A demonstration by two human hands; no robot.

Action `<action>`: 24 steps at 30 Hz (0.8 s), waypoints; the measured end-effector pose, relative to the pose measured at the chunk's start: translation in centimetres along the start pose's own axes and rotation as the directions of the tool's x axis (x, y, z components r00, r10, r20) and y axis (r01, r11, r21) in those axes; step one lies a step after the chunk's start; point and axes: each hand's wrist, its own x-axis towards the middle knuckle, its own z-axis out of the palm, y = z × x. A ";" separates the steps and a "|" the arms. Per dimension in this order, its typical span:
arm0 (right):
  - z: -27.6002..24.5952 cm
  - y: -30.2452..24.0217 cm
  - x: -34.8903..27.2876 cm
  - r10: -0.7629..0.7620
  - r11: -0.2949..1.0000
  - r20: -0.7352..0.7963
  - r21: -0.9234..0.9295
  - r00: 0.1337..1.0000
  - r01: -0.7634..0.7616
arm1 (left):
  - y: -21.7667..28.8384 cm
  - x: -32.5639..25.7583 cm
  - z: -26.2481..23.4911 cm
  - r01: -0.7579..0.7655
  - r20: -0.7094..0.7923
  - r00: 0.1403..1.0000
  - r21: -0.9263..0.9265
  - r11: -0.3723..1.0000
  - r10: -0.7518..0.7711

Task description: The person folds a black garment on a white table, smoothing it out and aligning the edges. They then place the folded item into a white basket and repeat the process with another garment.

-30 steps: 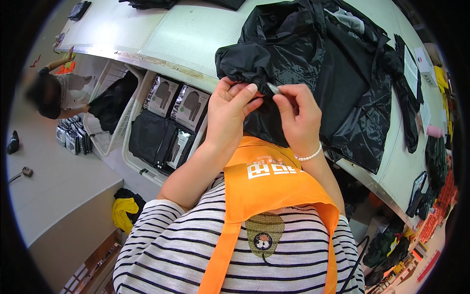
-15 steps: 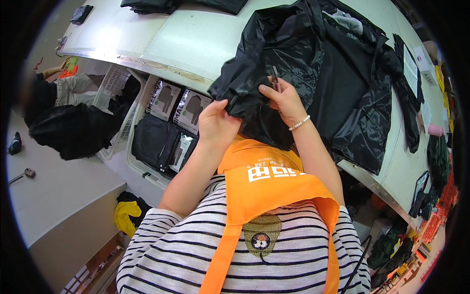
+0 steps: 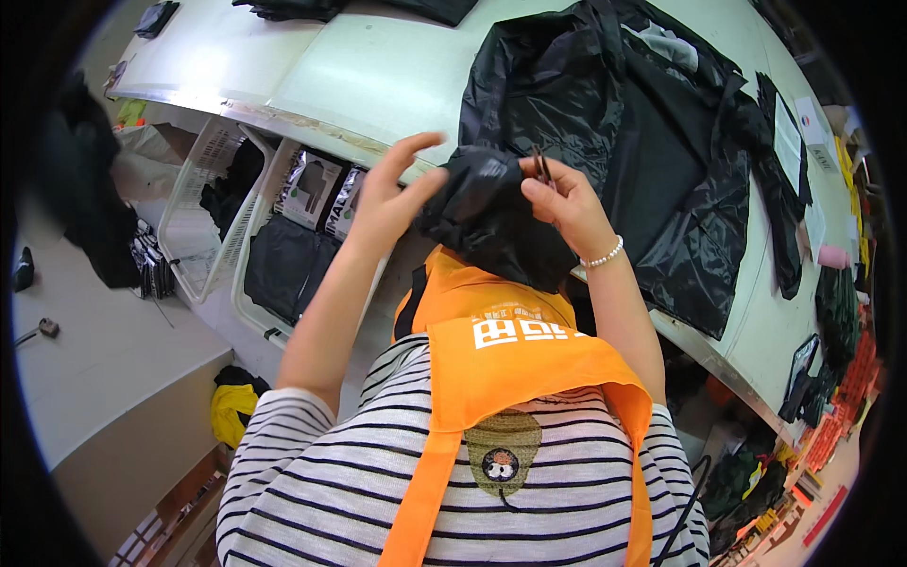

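A black shiny jacket [image 3: 673,156] lies spread on the pale table, its left sleeve [image 3: 487,217] bunched and hanging over the near edge toward my apron. My right hand [image 3: 574,210], with a pearl bracelet at the wrist, is closed on small dark thread snips [image 3: 541,166] that stick up past the fingers. It is also against the sleeve's right side; whether it pinches the cloth is hard to tell. Just left of the sleeve, my left hand [image 3: 385,198] is raised and open, thumb and fingers apart. Its thumb tip is beside the cloth.
White plastic baskets [image 3: 203,222] stand below the table's left edge, one holding packaged black garments [image 3: 291,265]. Folded black items [image 3: 293,8] lie at the far side of the table [image 3: 378,71]. Papers and a white box [image 3: 816,132] are at right. A blurred dark figure [image 3: 90,180] is at left.
My left hand has let go of the sleeve and lifted up and left, its fingers spreading. My right hand has shifted slightly right and down with the snips. The sleeve has been turned and bunched.
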 end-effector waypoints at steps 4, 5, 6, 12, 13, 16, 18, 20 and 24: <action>0.5 0.1 0.0 -0.376 0.840 0.011 -0.419 0.927 0.345 | 0.6 3.1 0.7 -0.114 0.428 0.904 0.223 0.968 0.008; 0.7 -0.4 -0.4 -0.444 0.761 -0.005 -0.530 0.896 0.374 | 0.7 3.1 1.1 -0.175 0.394 0.917 0.245 0.954 0.067; 0.9 -1.0 -0.8 -0.511 0.668 -0.011 -0.634 0.860 0.389 | 1.0 2.8 1.4 -0.233 0.361 0.924 0.268 0.935 0.126; 1.4 -0.2 -1.7 -0.891 0.187 0.072 -0.841 0.448 0.507 | 1.2 2.0 3.7 -0.654 0.035 0.667 0.506 0.562 0.744; 1.4 -0.3 -1.8 -0.902 0.161 0.087 -0.841 0.423 0.517 | 1.3 2.1 3.7 -0.654 0.033 0.667 0.506 0.563 0.744; 1.1 -0.3 -1.9 -0.907 0.155 0.090 -0.836 0.411 0.527 | 1.5 2.1 3.9 -0.647 0.029 0.678 0.499 0.577 0.735; 1.0 -0.2 -2.0 -0.898 0.199 0.057 -0.831 0.437 0.519 | 1.6 2.0 4.0 -0.638 0.029 0.692 0.492 0.593 0.721; 1.1 -0.3 -2.2 -0.880 0.266 0.001 -0.827 0.475 0.495 | 2.3 2.4 4.1 -0.654 0.065 0.713 0.419 0.629 0.698; 1.2 -0.9 -2.0 -0.728 0.476 -0.094 -0.782 0.679 0.402 | 3.4 2.3 4.8 -0.573 0.082 0.809 0.325 0.752 0.582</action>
